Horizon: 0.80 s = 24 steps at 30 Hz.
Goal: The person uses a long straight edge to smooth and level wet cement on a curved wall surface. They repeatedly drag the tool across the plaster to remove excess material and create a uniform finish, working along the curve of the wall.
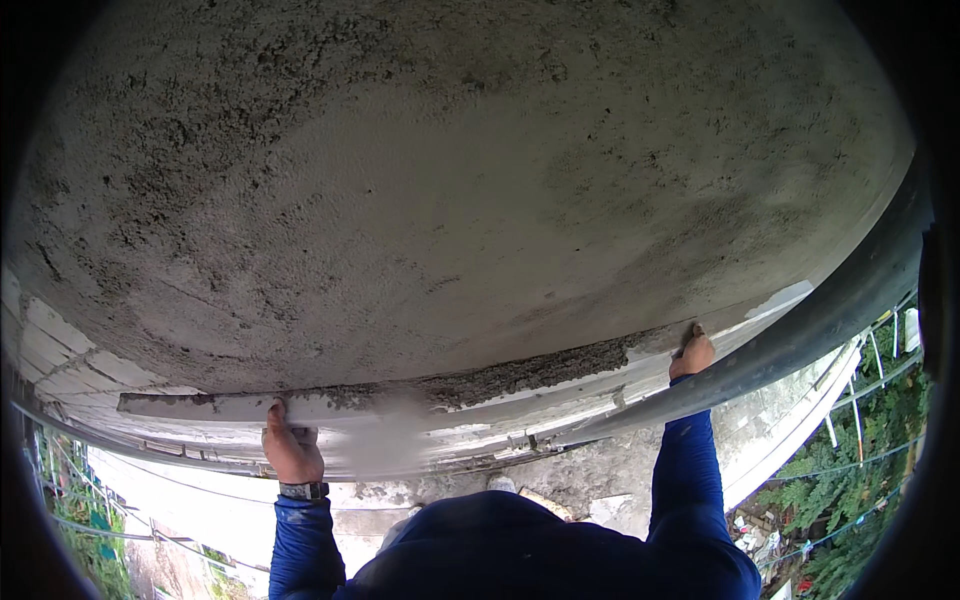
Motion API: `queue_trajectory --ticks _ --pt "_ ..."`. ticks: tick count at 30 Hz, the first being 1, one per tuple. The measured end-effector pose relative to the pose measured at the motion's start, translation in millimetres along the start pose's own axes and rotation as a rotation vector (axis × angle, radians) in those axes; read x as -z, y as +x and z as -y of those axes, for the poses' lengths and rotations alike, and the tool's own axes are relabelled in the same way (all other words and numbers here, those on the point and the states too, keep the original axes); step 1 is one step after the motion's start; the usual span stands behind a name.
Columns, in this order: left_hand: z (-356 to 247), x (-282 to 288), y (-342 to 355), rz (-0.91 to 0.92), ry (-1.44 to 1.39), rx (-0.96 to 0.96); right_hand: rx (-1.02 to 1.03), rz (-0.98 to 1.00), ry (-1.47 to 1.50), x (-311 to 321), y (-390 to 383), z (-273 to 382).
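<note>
A long pale straightedge [190, 407] runs across the lower part of a rough grey plastered surface [470, 190], with wet mortar [530, 375] heaped along its upper edge. My left hand [292, 450], wearing a wristwatch, grips the straightedge near its left end, thumb up on the face. My right hand [692, 355] holds it toward the right end, fingers closed round it. A dark curved pipe [840, 280] passes in front of my right wrist and hides part of that forearm.
Pale block masonry [55, 335] shows at the far left. Below are a dusty concrete ledge [600, 460], scaffold poles [855, 410] at the right, thin rails at the left, green foliage [840, 500] and scattered debris [760, 540].
</note>
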State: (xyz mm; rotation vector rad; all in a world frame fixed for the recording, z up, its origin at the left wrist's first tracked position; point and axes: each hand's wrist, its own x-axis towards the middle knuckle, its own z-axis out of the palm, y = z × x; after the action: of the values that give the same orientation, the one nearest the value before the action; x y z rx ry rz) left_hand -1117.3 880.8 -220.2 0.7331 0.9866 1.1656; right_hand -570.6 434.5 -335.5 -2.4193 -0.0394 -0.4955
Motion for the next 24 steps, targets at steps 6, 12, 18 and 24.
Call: queue_trajectory --ticks 6,12,18,24 --pt "-34.3 -34.4 -30.7 0.005 0.026 -0.185 0.001 0.252 -0.409 5.6 -2.9 24.7" --pt "28.1 -47.3 -29.5 -0.160 0.134 -0.075 0.145 0.226 -0.344 -29.2 -4.4 -68.9" --pt "24.6 -15.6 -9.1 -0.072 0.504 -0.452 0.339 0.317 -0.454 -40.5 -10.0 -55.5" --pt "-64.4 -36.6 -24.4 -0.163 0.986 -0.881 0.466 0.180 -0.218 21.7 -34.7 21.4"
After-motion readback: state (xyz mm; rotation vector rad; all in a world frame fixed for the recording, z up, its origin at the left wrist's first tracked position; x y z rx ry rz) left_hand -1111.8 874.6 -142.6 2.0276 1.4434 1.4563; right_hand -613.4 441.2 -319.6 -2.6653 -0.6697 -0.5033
